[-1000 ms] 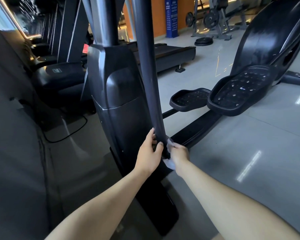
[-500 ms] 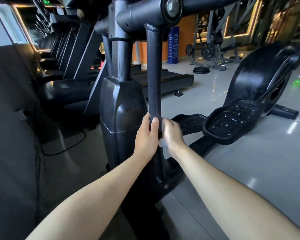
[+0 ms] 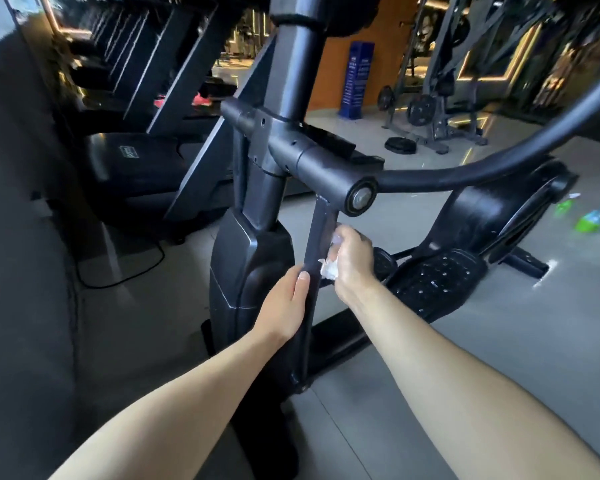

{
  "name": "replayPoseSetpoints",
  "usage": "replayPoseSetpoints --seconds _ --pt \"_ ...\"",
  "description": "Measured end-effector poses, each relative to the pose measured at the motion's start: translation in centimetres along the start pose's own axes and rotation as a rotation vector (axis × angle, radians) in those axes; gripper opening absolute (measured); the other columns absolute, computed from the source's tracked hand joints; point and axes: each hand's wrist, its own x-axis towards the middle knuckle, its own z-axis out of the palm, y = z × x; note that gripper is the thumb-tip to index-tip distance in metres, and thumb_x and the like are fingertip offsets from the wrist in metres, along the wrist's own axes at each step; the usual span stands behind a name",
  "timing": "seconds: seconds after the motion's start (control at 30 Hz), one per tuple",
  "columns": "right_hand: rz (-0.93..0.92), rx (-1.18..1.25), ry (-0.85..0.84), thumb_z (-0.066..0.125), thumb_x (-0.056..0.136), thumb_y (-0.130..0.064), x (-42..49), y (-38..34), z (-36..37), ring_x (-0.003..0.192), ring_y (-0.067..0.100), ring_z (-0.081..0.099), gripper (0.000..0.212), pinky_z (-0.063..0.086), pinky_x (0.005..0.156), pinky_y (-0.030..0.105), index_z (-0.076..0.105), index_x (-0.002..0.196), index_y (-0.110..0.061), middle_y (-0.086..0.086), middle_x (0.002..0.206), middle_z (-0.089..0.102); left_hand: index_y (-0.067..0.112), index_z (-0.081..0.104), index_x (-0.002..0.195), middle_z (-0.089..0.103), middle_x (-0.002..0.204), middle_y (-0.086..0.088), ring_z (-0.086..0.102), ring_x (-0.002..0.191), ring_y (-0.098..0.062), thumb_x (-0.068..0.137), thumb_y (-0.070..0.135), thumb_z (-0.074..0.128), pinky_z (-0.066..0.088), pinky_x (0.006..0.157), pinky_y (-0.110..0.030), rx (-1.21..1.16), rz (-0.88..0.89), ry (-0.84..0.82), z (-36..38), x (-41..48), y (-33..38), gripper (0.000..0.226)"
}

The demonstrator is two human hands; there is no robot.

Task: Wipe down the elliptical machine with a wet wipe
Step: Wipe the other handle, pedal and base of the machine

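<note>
The black elliptical machine (image 3: 250, 265) fills the middle of the head view. Its upright swing bar (image 3: 321, 233) runs down from a pivot joint (image 3: 361, 197). My right hand (image 3: 352, 261) holds a crumpled white wet wipe (image 3: 328, 270) against the bar's right side, just under the pivot. My left hand (image 3: 286, 306) grips the same bar from the left, slightly lower, thumb on its front. A curved handle arm (image 3: 499, 161) sweeps up to the right. The studded foot pedal (image 3: 437, 282) lies behind my right hand.
A row of black treadmills (image 3: 132, 161) lines the left, with a cable (image 3: 118, 278) on the grey floor. Weight racks and plates (image 3: 426, 112) stand at the back right. Green bottles (image 3: 589, 220) sit blurred on the floor at far right.
Both hands have slid up the swing bar from near its base to just under the pivot, the right one carrying the wipe. The camera has tilted upward with them.
</note>
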Motion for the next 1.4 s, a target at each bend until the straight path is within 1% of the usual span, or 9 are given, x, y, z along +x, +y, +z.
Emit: replayPoseSetpoints --seconds 0.23,0.37,0.63,0.73,0.9,1.07,1.17,1.27,1.4 --pt "0.141 -0.09 -0.025 0.049 0.092 -0.006 -2.6 -3.3 0.0 0.064 0.016 0.055 0.033 0.049 0.061 0.023 0.063 0.065 -0.018 -0.001 0.064 0.057 0.029 0.054 0.135 0.067 0.099 0.017 0.063 0.094 -0.01 0.102 0.016 0.046 0.054 0.083 -0.032 -0.074 0.105 0.194 -2.2 2.3 10.2 0.036" --pt "0.257 -0.092 -0.029 0.049 0.098 0.001 -3.7 -6.5 0.5 0.058 0.013 0.055 0.031 0.05 0.047 0.02 0.059 0.073 -0.013 -0.003 0.059 0.057 0.04 0.049 0.136 0.058 0.098 0.046 0.057 0.095 0.014 0.103 0.011 0.045 0.041 0.078 -0.008 -0.025 0.005 0.133 -2.9 1.3 12.0 0.045" --pt "0.289 -0.151 -0.059 0.067 0.097 -0.018 -5.1 -6.7 -1.6 0.053 0.006 0.045 0.008 0.043 0.052 0.022 0.074 0.094 -0.017 -0.017 0.053 0.052 0.071 0.052 0.109 0.063 0.089 0.033 0.062 0.078 -0.007 0.102 0.017 0.049 0.051 0.082 -0.023 -0.134 -0.137 0.003 -4.8 0.8 14.2 0.054" --pt "0.315 -0.147 -0.095 0.063 0.098 -0.014 -5.7 -6.8 -0.8 0.071 0.009 0.063 0.017 0.052 0.062 0.029 0.067 0.112 -0.022 -0.006 0.081 0.069 0.044 0.059 0.113 0.07 0.103 0.009 0.07 0.089 -0.018 0.101 0.036 0.057 0.058 0.09 -0.042 -0.212 -0.212 0.038 -5.1 0.4 14.3 0.015" --pt "0.243 -0.232 -0.166 0.057 0.103 -0.01 -6.4 -7.9 0.1 0.075 0.004 0.069 0.016 0.05 0.062 0.013 0.068 0.114 -0.015 -0.002 0.091 0.073 0.013 0.068 0.101 0.075 0.093 -0.001 0.072 0.083 -0.014 0.101 0.013 0.063 0.059 0.083 -0.031 -0.31 -0.299 0.042 -6.8 1.2 14.8 0.005" --pt "0.257 -0.38 -0.04 0.065 0.098 -0.015 -5.4 -9.0 0.5 0.059 0.005 0.054 0.013 0.041 0.042 0.013 0.07 0.109 -0.009 -0.01 0.068 0.06 0.021 0.069 0.1 0.076 0.091 0.005 0.073 0.082 -0.01 0.098 0.014 0.06 0.052 0.069 -0.013 -0.395 -0.523 0.373 -4.5 2.5 16.4 0.012" --pt "0.376 -0.283 -0.029 0.067 0.093 -0.006 -5.5 -10.1 0.4 0.078 0.018 0.065 0.014 0.053 0.048 0.019 0.07 0.105 -0.012 0.004 0.091 0.071 0.023 0.07 0.106 0.074 0.098 0.01 0.069 0.087 -0.006 0.1 0.023 0.06 0.046 0.066 -0.013 -0.459 -0.643 0.485 -3.2 3.5 17.6 0.011" --pt "0.355 -0.36 0.045 0.063 0.086 -0.004 -5.2 -11.1 -0.2 0.089 0.025 0.063 0.023 0.062 0.072 0.042 0.067 0.105 -0.016 0.006 0.106 0.069 0.02 0.069 0.1 0.073 0.096 0.007 0.068 0.09 -0.012 0.099 0.032 0.063 0.051 0.075 -0.027 -0.248 -0.649 0.348 -4.7 4.8 17.6 0.013" --pt "0.125 -0.39 0.286 0.044 0.098 -0.012 -5.6 -13.9 -0.8 0.087 0.03 0.06 0.009 0.055 0.07 0.041 0.051 0.101 -0.018 0.004 0.099 0.062 0.025 0.069 0.092 0.075 0.082 0.005 0.071 0.084 -0.016 0.092 0.033 0.065 0.055 0.077 -0.031 -0.013 -0.479 0.064 -8.6 4.8 18.2 0.009"
